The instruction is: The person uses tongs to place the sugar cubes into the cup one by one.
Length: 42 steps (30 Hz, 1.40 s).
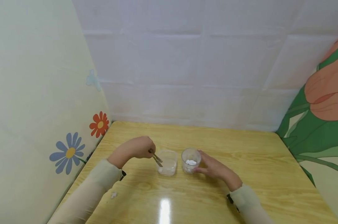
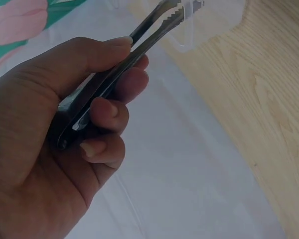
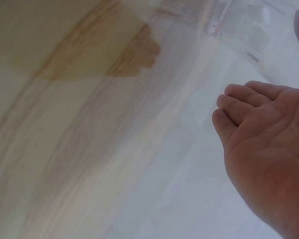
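My left hand (image 1: pixel 141 147) grips small metal tongs (image 2: pixel 139 55), thumb on one side and curled fingers on the other. The two serrated tips stand apart over a clear plastic box (image 1: pixel 172 155), with nothing visible between them. Pale contents low in the box are hard to make out. To the right of the box stands a clear glass (image 1: pixel 187 155) with white pieces (image 1: pixel 191 162) inside. Around the glass's right side, my right hand (image 1: pixel 213 168) spreads its thumb and fingers. Those fingers look nearly straight in the right wrist view; firm contact cannot be made out.
A small whitish piece (image 1: pixel 113 195) lies on the wood-grain table (image 1: pixel 241 146) near my left forearm. A pale cloth wall (image 1: pixel 185 77) rises behind the table, with flower-printed cloths at both sides.
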### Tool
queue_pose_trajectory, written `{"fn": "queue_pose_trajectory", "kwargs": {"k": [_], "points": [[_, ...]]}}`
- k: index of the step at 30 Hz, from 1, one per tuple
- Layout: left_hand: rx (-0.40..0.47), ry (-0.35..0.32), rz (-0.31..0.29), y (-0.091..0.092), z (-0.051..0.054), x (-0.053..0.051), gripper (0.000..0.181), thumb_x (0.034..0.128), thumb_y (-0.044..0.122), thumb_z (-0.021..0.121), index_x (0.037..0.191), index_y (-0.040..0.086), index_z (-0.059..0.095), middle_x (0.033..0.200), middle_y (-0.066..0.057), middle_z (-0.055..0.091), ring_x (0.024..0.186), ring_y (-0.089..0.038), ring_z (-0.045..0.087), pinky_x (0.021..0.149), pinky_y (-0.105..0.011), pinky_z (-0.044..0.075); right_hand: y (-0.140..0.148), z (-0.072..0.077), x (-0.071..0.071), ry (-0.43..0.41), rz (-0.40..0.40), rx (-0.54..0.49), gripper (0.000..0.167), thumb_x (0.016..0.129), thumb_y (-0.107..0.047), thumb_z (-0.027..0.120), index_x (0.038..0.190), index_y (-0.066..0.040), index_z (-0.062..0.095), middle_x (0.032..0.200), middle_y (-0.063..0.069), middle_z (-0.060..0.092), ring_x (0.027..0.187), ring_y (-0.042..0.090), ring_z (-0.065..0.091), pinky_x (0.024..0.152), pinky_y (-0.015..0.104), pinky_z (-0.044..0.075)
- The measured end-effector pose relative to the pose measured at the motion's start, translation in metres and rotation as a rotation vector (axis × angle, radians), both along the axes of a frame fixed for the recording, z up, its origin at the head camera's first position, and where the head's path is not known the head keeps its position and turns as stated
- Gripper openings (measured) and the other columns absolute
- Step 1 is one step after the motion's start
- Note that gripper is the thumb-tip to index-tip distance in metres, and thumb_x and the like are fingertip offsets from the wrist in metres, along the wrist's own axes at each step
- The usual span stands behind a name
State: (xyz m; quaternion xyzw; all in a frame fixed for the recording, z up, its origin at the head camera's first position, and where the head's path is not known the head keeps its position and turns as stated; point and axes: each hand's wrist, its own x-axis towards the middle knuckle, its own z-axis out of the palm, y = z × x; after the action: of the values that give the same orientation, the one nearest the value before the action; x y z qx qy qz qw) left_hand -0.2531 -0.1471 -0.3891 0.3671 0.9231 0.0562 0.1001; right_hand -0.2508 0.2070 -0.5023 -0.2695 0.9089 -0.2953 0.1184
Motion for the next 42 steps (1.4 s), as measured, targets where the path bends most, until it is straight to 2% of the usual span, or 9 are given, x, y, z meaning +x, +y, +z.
{"fn": "queue_pose_trajectory", "kwargs": {"k": [3,10,15,18,20,23,25,29,42], "points": [[-0.034,-0.007,0.007,0.004,-0.001,-0.002,0.04,0.0961,0.009,0.065,0.06,0.023,0.054,0.056,0.009,0.037,0.052,-0.007,0.027,0.054,-0.025,0.029,-0.001,-0.001,0.0,-0.003,-0.003,0.003,0.094,0.094,-0.047,0.069,0.159,0.003,0.022,0.162,0.028,0.023,0.148,0.046,0.026,0.117,0.061,0.024],[-0.155,-0.054,0.061,0.021,0.006,-0.009,0.032,0.0922,0.007,0.069,0.063,0.018,0.066,0.057,0.009,0.051,0.052,-0.007,0.038,0.052,-0.025,0.034,-0.003,-0.003,-0.001,0.003,0.009,0.004,0.094,0.094,-0.048,0.068,0.159,0.002,0.023,0.162,0.027,0.024,0.148,0.046,0.026,0.117,0.061,0.025],[-0.21,-0.115,0.082,0.039,0.012,-0.014,0.036,0.0901,0.003,0.068,0.057,0.017,0.063,0.051,0.01,0.041,0.05,-0.007,0.03,0.051,-0.025,0.031,-0.004,-0.003,-0.001,0.016,0.018,-0.017,0.092,0.094,-0.047,0.069,0.158,0.002,0.025,0.161,0.027,0.026,0.147,0.047,0.028,0.117,0.061,0.025],[-0.243,-0.128,0.079,0.046,0.012,-0.015,0.042,0.0886,0.0,0.066,0.052,0.018,0.056,0.048,0.01,0.034,0.048,-0.007,0.026,0.05,-0.025,0.027,-0.006,-0.002,-0.001,0.006,0.017,-0.017,0.094,0.094,-0.047,0.069,0.158,0.004,0.024,0.161,0.028,0.025,0.147,0.047,0.028,0.117,0.061,0.025],[-0.268,-0.126,0.087,0.049,0.011,-0.016,0.043,0.088,-0.001,0.066,0.051,0.018,0.054,0.047,0.009,0.035,0.048,-0.007,0.027,0.05,-0.024,0.028,-0.006,-0.002,-0.001,0.0,0.013,-0.013,0.095,0.093,-0.048,0.069,0.158,0.004,0.023,0.161,0.029,0.024,0.147,0.047,0.028,0.117,0.061,0.025],[-0.302,-0.117,0.111,0.052,0.009,-0.017,0.041,0.0886,0.001,0.068,0.053,0.018,0.057,0.052,0.009,0.045,0.05,-0.007,0.035,0.05,-0.023,0.034,-0.007,-0.002,-0.001,-0.002,0.01,-0.007,0.096,0.093,-0.048,0.069,0.158,0.005,0.022,0.161,0.029,0.024,0.147,0.047,0.028,0.117,0.06,0.025],[-0.325,-0.109,0.123,0.053,0.008,-0.017,0.033,0.0892,0.003,0.071,0.06,0.017,0.065,0.059,0.008,0.055,0.054,-0.007,0.043,0.053,-0.023,0.04,-0.007,-0.002,-0.002,0.0,0.013,-0.007,0.096,0.093,-0.049,0.069,0.158,0.005,0.022,0.161,0.029,0.023,0.147,0.047,0.027,0.117,0.06,0.025],[-0.353,-0.103,0.133,0.054,0.006,-0.017,0.028,0.0892,0.004,0.072,0.065,0.017,0.068,0.066,0.006,0.062,0.057,-0.009,0.049,0.055,-0.024,0.043,-0.007,-0.002,-0.002,-0.002,0.018,-0.011,0.096,0.093,-0.049,0.069,0.158,0.005,0.022,0.161,0.029,0.023,0.148,0.046,0.027,0.117,0.06,0.024],[-0.342,-0.119,0.127,0.053,-0.004,-0.016,0.024,0.0913,0.004,0.07,0.069,0.012,0.074,0.062,0.005,0.061,0.055,-0.008,0.045,0.054,-0.025,0.04,-0.006,0.0,0.0,0.008,0.025,-0.013,0.094,0.095,-0.045,0.068,0.158,0.005,0.021,0.161,0.031,0.023,0.147,0.048,0.026,0.117,0.061,0.025]]}}
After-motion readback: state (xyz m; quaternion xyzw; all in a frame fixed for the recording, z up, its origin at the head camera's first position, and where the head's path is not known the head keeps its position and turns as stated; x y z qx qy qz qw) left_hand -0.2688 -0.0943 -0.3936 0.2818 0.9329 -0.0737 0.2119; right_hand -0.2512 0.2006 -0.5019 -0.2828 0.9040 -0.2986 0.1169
